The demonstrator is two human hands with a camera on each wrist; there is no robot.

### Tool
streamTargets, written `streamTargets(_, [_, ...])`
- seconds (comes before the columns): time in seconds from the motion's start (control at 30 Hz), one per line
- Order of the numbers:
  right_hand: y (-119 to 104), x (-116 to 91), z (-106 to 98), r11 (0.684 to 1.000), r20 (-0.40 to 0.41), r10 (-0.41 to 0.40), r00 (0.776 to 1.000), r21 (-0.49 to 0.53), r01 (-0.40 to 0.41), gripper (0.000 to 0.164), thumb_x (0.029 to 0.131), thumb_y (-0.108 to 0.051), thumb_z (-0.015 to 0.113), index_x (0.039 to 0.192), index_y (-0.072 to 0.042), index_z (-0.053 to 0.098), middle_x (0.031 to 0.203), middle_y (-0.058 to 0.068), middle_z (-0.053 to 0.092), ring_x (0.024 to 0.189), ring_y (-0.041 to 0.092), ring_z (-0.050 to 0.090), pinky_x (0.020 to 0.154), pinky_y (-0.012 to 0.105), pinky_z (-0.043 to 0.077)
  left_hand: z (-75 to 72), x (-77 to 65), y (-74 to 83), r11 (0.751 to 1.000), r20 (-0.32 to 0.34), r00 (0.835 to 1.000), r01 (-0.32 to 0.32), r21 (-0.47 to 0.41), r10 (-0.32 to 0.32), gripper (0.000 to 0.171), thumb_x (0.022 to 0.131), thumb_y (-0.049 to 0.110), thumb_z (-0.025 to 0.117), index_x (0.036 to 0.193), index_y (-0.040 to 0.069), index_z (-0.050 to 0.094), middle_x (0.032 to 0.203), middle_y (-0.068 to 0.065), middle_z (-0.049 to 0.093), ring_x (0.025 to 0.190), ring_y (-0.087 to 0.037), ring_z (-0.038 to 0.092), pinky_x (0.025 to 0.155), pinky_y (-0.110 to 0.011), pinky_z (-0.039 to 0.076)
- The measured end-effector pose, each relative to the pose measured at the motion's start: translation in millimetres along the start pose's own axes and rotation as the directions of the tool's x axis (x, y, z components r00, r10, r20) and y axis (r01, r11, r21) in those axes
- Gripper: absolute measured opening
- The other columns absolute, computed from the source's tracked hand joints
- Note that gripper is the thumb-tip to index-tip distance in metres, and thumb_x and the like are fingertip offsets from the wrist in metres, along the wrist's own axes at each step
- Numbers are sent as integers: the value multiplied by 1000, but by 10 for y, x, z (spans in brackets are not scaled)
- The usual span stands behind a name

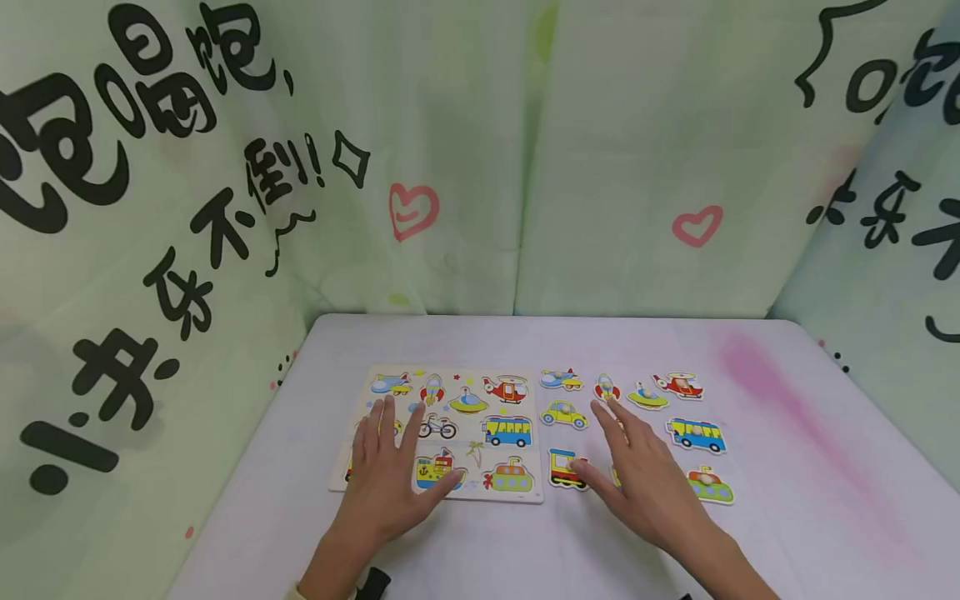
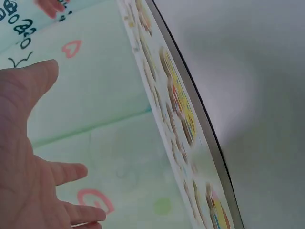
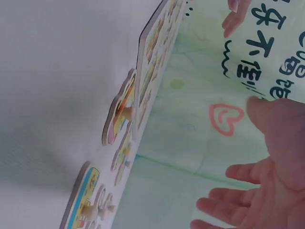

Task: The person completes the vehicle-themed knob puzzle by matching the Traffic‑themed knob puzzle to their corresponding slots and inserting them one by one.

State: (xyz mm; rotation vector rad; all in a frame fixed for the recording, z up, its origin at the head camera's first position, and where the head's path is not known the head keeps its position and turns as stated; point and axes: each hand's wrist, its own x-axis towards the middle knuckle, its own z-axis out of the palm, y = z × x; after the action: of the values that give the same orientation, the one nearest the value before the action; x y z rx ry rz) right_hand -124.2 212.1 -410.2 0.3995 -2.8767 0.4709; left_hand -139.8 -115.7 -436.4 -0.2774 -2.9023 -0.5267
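My left hand (image 1: 390, 483) hovers with fingers spread over the left part of a flat puzzle board (image 1: 498, 496) printed with vehicles, hiding some pictures. In the left wrist view this hand (image 2: 28, 143) holds nothing, with the board (image 2: 202, 157) beyond it. My right hand (image 1: 645, 475), fingers apart, is held over loose knobbed puzzle pieces to the board's right. Its thumb overlaps the train piece (image 1: 567, 468) and its fingertips come near the rocket piece (image 1: 606, 389). A yellow piece is mostly hidden beneath it. The right wrist view shows this hand (image 3: 276, 176) gripping nothing.
Around the right hand lie an airplane (image 1: 561, 380), a car (image 1: 565, 414), a flying saucer (image 1: 648, 397), a helicopter (image 1: 678, 386), a bus (image 1: 697, 435) and a submarine (image 1: 711, 486). Printed fabric (image 1: 480, 167) walls off the back and sides of the white table (image 1: 810, 533).
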Motion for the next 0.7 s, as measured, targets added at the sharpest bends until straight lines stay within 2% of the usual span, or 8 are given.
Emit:
streamTargets(0.1, [-26,-44,-7,999,-38,-2,999,51,4,78,98,-53,62,159,-12,34,158,15,37,143,36,36,111,60,35,-53,-12,-136,1000,-29,1000,-10,8,11,100,83,66,70,160,14,33,165,-25,16,152,-42,12,120,-59,15])
streamTargets(0.2, [-53,-79,-4,995,-94,-23,995,91,32,72,98,-48,65,157,-15,38,155,10,41,141,32,40,106,58,43,-121,-21,-281,999,-38,999,-26,-26,25,97,83,63,72,158,13,36,163,-25,22,150,-43,19,118,-61,20])
streamTargets(0.3, [-73,-112,9,990,-166,-76,983,101,94,71,95,-39,72,156,-19,40,152,5,44,138,26,44,99,52,51,-184,-30,-433,995,-4,1000,-26,-95,25,94,83,61,73,157,15,38,162,-22,26,147,-44,26,113,-65,29])
streamTargets(0.37, [-77,-132,18,985,-224,-126,966,91,150,74,91,-32,78,155,-21,42,150,2,46,136,22,47,96,43,53,-216,-35,-536,990,28,999,-15,-142,19,91,84,60,73,156,16,39,162,-21,27,145,-44,30,110,-67,33])
streamTargets(0.47, [-82,-159,20,972,-286,-186,940,85,218,78,86,-24,82,154,-21,44,148,-1,47,133,17,48,102,21,46,-257,-38,-683,976,82,997,3,-216,15,88,86,57,74,155,15,39,161,-20,28,145,-44,31,107,-68,37])
streamTargets(0.53, [-99,-172,14,964,-305,-204,930,105,246,77,85,-21,82,152,-20,45,147,-1,49,133,17,48,106,11,34,-291,-45,-772,962,120,993,15,-273,18,87,87,54,74,155,14,38,159,-20,29,144,-43,33,108,-66,37])
streamTargets(0.6, [-120,-185,3,954,-308,-213,927,138,265,75,85,-19,82,152,-19,46,147,-1,49,133,16,48,106,6,29,-314,-53,-863,943,160,987,35,-330,19,85,88,50,75,155,14,37,158,-19,31,142,-42,36,108,-65,38])
streamTargets(0.7, [-151,-206,-3,941,-310,-222,924,182,287,72,86,-16,81,150,-17,48,146,2,51,130,15,49,102,8,36,-330,-62,-1005,919,200,980,65,-390,15,82,90,47,74,155,15,36,155,-17,35,138,-41,42,107,-64,40])
